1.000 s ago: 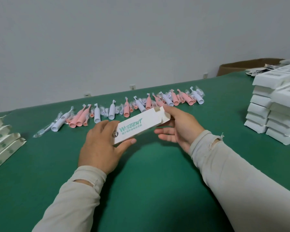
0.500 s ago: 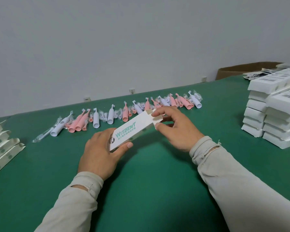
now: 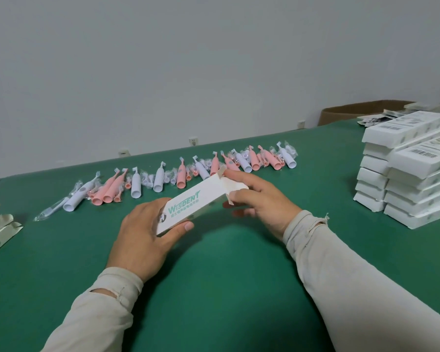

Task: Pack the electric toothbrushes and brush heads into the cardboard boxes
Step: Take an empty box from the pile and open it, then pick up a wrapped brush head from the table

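Note:
I hold a long white cardboard box [image 3: 192, 203] with green "WISDENT" lettering just above the green table. My left hand [image 3: 144, 231] grips its near end, thumb under and fingers over. My right hand [image 3: 261, 203] pinches the flaps at its far end, which stands open. Behind the box a row of pink and white electric toothbrushes [image 3: 181, 174] and small bagged brush heads [image 3: 148, 179] lies across the table.
A tall pile of closed white boxes [image 3: 407, 171] stands at the right. Flat unfolded boxes [image 3: 0, 228] lie at the left edge. A brown carton [image 3: 361, 111] sits beyond the table's far right corner. The green table [image 3: 226, 288] reaches to a grey wall.
My right hand has gone from the box's top edge to its far end and spread the end flaps. The box has tilted a little and come nearer.

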